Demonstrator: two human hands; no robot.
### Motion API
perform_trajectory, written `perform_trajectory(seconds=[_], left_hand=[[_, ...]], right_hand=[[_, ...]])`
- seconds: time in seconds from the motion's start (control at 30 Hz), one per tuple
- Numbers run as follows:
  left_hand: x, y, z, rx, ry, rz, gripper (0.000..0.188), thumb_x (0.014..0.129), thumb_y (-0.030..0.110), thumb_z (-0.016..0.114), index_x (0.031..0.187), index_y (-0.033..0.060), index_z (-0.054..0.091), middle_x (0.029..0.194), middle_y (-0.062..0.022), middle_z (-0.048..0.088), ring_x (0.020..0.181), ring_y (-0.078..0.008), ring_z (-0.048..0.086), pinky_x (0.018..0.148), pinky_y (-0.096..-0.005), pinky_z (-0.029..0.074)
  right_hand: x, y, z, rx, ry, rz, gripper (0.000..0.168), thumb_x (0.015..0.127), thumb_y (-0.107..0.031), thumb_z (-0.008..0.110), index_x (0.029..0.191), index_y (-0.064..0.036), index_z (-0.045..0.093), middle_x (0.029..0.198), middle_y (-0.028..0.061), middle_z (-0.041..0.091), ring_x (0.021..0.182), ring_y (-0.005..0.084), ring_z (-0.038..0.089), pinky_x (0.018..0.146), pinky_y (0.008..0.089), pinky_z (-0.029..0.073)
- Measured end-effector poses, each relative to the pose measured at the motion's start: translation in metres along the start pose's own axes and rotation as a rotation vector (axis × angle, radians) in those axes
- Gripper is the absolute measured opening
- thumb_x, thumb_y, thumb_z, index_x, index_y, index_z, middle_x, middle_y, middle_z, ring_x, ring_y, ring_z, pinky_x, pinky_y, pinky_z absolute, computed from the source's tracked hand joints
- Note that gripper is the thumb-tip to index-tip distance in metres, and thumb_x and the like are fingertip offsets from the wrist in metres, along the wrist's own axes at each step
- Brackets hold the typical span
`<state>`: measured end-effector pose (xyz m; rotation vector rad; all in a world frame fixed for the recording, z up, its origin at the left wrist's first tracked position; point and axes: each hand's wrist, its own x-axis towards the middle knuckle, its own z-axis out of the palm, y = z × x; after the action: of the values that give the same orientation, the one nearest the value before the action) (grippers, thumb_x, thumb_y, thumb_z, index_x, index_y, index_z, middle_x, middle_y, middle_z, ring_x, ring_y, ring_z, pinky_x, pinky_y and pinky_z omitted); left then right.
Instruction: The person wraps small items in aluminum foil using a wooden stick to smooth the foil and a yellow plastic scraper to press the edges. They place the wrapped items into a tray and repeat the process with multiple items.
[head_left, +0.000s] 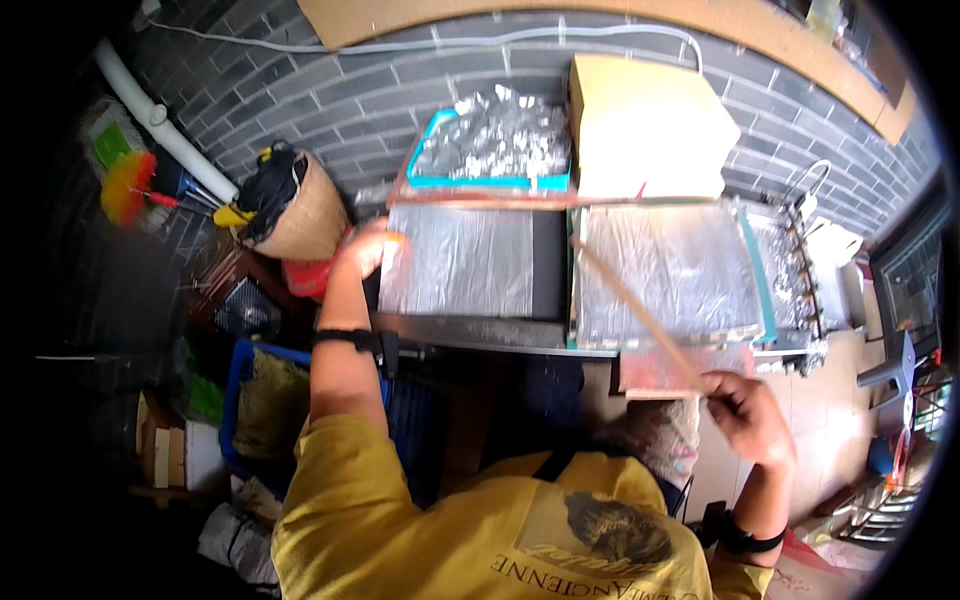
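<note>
My right hand grips the near end of a thin wooden stick. The stick slants up and left over a stack of silvery foil sheets on the right part of the bench. My left hand lies at the left edge of another foil sheet; its fingers are partly blurred, and whether they pinch the sheet I cannot tell. A dark strip shows between the two foil areas. Behind them, crumpled foil pieces fill a turquoise tray.
A cardboard box stands at the back against the grey brick wall. To the left are a bag-lined bin and a blue crate. A reddish board juts out below the bench's front edge. Grey stools stand at the far right.
</note>
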<state>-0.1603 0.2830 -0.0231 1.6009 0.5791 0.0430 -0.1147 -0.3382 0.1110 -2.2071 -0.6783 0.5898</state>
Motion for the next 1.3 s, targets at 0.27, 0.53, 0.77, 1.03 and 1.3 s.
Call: perform_trajectory(seconds=[0.27, 0.53, 0.77, 1.03, 1.3], left_hand=[[0.008, -0.01, -0.003, -0.082, -0.045, 0.033, 0.021, 0.078, 0.005, 0.062, 0.099, 0.0061, 0.066, 0.081, -0.0028, 0.066, 0.067, -0.0147, 0.062, 0.061, -0.032, 0.051], [0.008, -0.016, 0.005, -0.031, 0.134, -0.082, 0.024, 0.084, 0.012, 0.066, 0.107, 0.0042, 0.065, 0.093, -0.0047, 0.067, 0.079, -0.0184, 0.065, 0.067, -0.0337, 0.052], [0.001, -0.014, 0.01, -0.055, 0.17, -0.077, 0.029, 0.085, 0.013, 0.067, 0.112, 0.0028, 0.064, 0.096, -0.0056, 0.068, 0.083, -0.0189, 0.066, 0.07, -0.0333, 0.054], [-0.004, -0.012, 0.007, -0.049, 0.173, -0.084, 0.029, 0.085, 0.012, 0.066, 0.113, 0.0027, 0.063, 0.097, -0.0058, 0.068, 0.083, -0.0175, 0.066, 0.07, -0.0304, 0.053], [0.0, -0.02, 0.005, -0.011, 0.197, -0.057, 0.032, 0.081, 0.007, 0.068, 0.113, 0.0022, 0.064, 0.096, -0.006, 0.068, 0.079, -0.0177, 0.066, 0.068, -0.0299, 0.054]], right_hand=[[0.023, 0.011, 0.008, -0.048, -0.043, -0.256, 0.032, 0.079, -0.005, 0.06, 0.11, -0.004, 0.062, 0.086, 0.0172, 0.067, 0.077, 0.0294, 0.067, 0.069, 0.0357, 0.051], [0.019, 0.004, 0.006, -0.014, -0.098, -0.218, 0.031, 0.08, -0.004, 0.061, 0.111, -0.003, 0.062, 0.09, 0.0147, 0.069, 0.081, 0.0261, 0.067, 0.073, 0.033, 0.051], [0.015, 0.007, 0.004, -0.009, -0.093, -0.192, 0.031, 0.081, -0.003, 0.061, 0.112, -0.003, 0.062, 0.088, 0.0125, 0.069, 0.078, 0.0218, 0.066, 0.073, 0.0315, 0.051], [0.018, 0.015, 0.008, 0.017, -0.083, -0.225, 0.032, 0.081, -0.003, 0.062, 0.113, -0.002, 0.061, 0.089, 0.0135, 0.069, 0.078, 0.0225, 0.067, 0.071, 0.0317, 0.051], [0.022, 0.024, 0.014, 0.023, -0.078, -0.244, 0.031, 0.081, -0.005, 0.063, 0.112, -0.002, 0.061, 0.089, 0.0141, 0.069, 0.079, 0.025, 0.068, 0.071, 0.033, 0.052]])
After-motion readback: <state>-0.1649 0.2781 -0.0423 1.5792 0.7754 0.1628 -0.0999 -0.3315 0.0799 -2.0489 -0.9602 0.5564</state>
